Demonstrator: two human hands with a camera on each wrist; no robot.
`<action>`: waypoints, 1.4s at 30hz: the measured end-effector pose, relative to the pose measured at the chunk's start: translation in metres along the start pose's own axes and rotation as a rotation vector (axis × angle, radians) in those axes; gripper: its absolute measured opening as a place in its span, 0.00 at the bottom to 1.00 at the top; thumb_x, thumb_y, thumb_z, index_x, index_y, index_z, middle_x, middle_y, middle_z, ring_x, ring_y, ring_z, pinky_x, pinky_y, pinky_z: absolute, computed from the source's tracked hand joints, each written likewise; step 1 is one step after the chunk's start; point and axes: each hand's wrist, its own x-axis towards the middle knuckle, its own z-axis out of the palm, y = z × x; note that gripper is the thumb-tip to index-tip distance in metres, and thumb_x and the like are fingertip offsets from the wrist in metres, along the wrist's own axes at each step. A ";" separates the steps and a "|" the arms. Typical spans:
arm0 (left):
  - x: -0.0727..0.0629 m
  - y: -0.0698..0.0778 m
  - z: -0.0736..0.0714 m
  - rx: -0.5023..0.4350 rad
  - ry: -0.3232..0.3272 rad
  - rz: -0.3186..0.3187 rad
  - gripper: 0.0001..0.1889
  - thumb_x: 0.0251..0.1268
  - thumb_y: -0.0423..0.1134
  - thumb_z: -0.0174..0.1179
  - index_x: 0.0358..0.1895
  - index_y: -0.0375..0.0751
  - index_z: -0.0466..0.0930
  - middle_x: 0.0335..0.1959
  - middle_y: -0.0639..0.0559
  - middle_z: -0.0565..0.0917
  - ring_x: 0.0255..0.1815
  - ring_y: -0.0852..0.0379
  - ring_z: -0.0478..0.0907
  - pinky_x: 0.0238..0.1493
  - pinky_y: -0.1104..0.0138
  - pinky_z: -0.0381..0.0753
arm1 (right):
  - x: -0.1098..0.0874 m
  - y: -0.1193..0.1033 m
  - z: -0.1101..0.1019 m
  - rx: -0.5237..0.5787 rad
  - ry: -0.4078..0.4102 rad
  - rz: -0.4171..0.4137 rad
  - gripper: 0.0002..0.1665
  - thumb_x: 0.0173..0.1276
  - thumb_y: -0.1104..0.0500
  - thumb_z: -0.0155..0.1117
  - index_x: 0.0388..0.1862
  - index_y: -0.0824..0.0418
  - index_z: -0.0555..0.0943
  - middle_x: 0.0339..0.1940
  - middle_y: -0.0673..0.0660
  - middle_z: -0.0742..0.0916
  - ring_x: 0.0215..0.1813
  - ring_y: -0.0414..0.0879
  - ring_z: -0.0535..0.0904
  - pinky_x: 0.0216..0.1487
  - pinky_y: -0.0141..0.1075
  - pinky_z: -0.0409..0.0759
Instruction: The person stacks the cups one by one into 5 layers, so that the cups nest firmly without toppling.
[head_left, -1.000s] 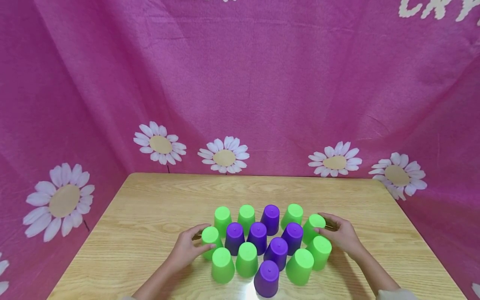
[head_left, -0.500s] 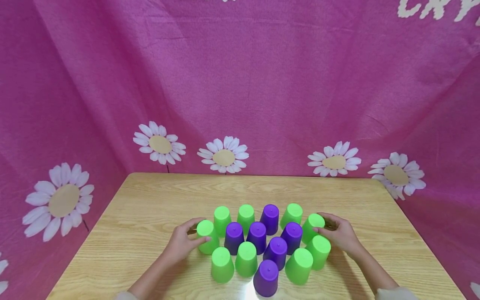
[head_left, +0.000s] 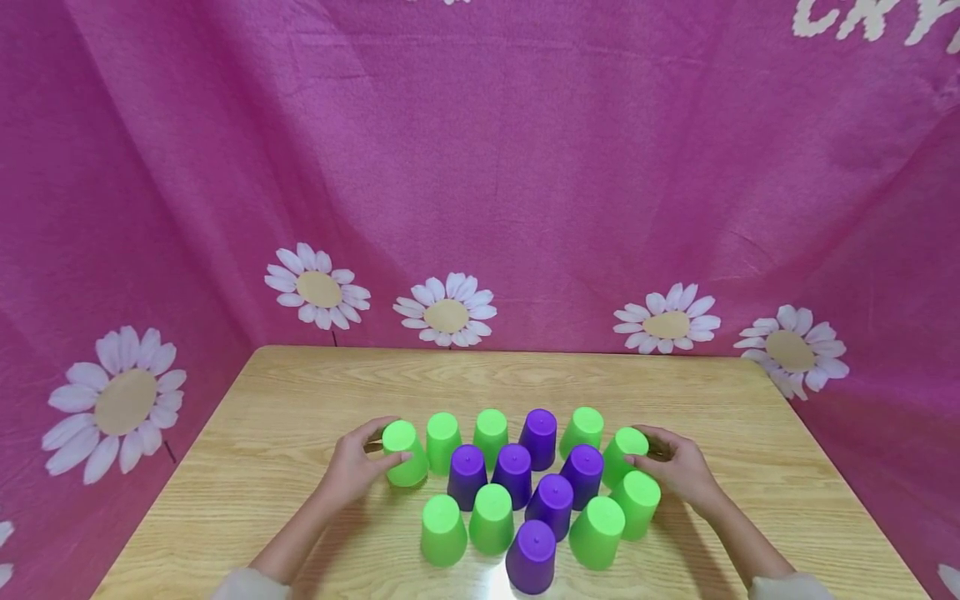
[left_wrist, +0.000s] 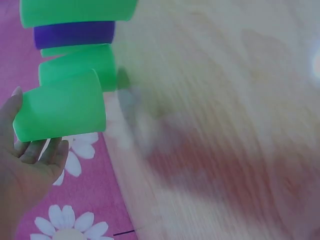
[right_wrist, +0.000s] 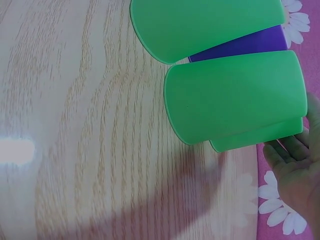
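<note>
While the left hand grips a light-green cup with its thumb in front and its fingers behind, that upside-down cup has shifted leftward and toward the desk's far edge, leaving the side of the purple group; by my judgement this extends the back row toward the left edge of the desk and frees some room in front of it. The cup leans slightly, and I cannot tell whether its rim rests on the wood. Just right of it stands the back-left green cup, so near that contact cannot be ruled out and likely to hinder any shift that way; nearer the front edge are two green cups, front-left and front-middle. Next come two purple cups side by side, with another green cup behind them, then a purple cup at the back, a foremost purple cup close to the front edge, and two more purple cups slanting back toward the right. Farther right, a back green cup and a front-right green cup flank the right hand's cup. This the right hand grasps between thumb and fingers, both unmoved; a neighbouring green cup crowds it in front. Beyond the far edge hangs a flowered pink cloth.
</note>
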 end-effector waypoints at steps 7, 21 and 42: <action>0.011 0.006 -0.003 -0.002 0.043 0.000 0.25 0.50 0.30 0.67 0.55 0.31 0.74 0.47 0.38 0.82 0.52 0.43 0.78 0.54 0.58 0.79 | 0.000 -0.001 0.000 -0.003 -0.001 0.006 0.30 0.58 0.60 0.68 0.58 0.72 0.72 0.50 0.70 0.82 0.41 0.23 0.75 0.43 0.22 0.78; 0.029 0.009 -0.006 0.000 0.061 -0.029 0.26 0.52 0.30 0.66 0.56 0.30 0.72 0.49 0.36 0.81 0.53 0.43 0.77 0.56 0.56 0.77 | 0.001 0.001 0.000 0.004 0.000 0.003 0.30 0.58 0.61 0.68 0.57 0.71 0.73 0.50 0.70 0.82 0.40 0.23 0.75 0.42 0.23 0.78; 0.055 0.020 0.003 -0.059 0.082 -0.037 0.26 0.54 0.29 0.64 0.58 0.29 0.70 0.52 0.33 0.78 0.56 0.40 0.75 0.56 0.55 0.77 | 0.001 0.000 0.001 0.016 -0.004 0.014 0.30 0.59 0.60 0.67 0.58 0.71 0.73 0.50 0.69 0.82 0.41 0.24 0.75 0.43 0.23 0.78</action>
